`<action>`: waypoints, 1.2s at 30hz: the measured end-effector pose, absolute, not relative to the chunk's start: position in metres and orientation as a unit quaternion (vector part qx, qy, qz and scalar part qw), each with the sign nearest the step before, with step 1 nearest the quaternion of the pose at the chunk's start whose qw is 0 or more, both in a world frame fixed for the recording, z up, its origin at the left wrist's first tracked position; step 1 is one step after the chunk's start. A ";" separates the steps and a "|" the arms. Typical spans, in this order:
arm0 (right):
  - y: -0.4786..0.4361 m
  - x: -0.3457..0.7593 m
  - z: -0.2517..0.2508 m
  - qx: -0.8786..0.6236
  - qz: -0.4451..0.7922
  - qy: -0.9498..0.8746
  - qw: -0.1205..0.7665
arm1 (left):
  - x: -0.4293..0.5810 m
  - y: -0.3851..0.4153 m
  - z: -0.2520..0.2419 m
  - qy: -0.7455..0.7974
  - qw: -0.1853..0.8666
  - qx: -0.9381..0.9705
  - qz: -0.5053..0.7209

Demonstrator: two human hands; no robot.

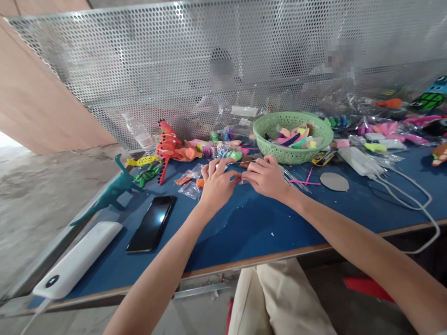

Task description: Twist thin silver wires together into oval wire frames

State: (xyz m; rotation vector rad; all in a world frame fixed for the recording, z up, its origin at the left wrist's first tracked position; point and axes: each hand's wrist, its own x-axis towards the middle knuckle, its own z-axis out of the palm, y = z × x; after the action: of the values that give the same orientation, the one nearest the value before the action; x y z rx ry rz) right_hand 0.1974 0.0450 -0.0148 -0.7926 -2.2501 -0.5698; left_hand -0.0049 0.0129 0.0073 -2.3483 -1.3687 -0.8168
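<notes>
My left hand [218, 180] and my right hand [266, 176] meet above the blue table, thumbs and fingers pinched close together. A thin wire [245, 161] seems to run between them; whatever else is at the fingertips is too small to make out. Just beyond lies a brown piece [247, 162], partly hidden by the fingers. Orange pieces in clear plastic bags [190, 188] lie beside my left hand. To the right of my right hand are several loose thin wires [295, 178], crossed pink sticks [309, 180] and a grey disc [334, 181].
A green basket [269, 149] of colourful pieces stands behind my right hand. Leftward are a phone [151, 224], a white power bank [78, 260], a teal dinosaur figure [118, 190] and a bottle [137, 131]. A cabled white power bank [358, 160] lies right. Perforated metal [161, 52] backs the table.
</notes>
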 end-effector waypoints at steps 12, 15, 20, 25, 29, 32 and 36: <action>0.042 0.194 -0.020 -0.367 -0.138 -0.838 0.380 | -0.001 0.010 0.012 -0.417 0.201 -0.841 -0.280; 0.045 0.194 -0.020 -0.370 -0.130 -0.844 0.365 | -0.001 0.011 0.012 -0.423 0.191 -0.845 -0.267; 0.048 0.198 -0.019 -0.331 -0.091 -0.861 0.374 | -0.008 0.020 0.004 -0.436 0.156 -0.846 -0.264; 0.045 0.205 -0.012 -0.280 -0.095 -0.842 0.451 | -0.015 0.030 0.001 -0.458 0.045 -0.838 -0.294; 0.049 0.211 -0.003 -0.306 0.053 -0.754 0.578 | -0.021 0.031 0.017 -0.382 -0.211 -0.821 -0.368; 0.054 0.214 0.002 -0.268 0.198 -0.777 0.534 | -0.024 0.027 0.026 -0.327 -0.399 -0.764 -0.388; 0.050 0.208 0.005 -0.205 0.359 -0.773 0.481 | -0.024 0.024 0.022 -0.288 -0.519 -0.713 -0.374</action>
State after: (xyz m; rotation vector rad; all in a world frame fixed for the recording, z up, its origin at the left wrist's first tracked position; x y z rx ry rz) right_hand 0.2081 0.0498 0.0048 -0.4996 -1.8861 0.8765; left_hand -0.0240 0.0238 0.0221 -3.5290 -1.4255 -1.8506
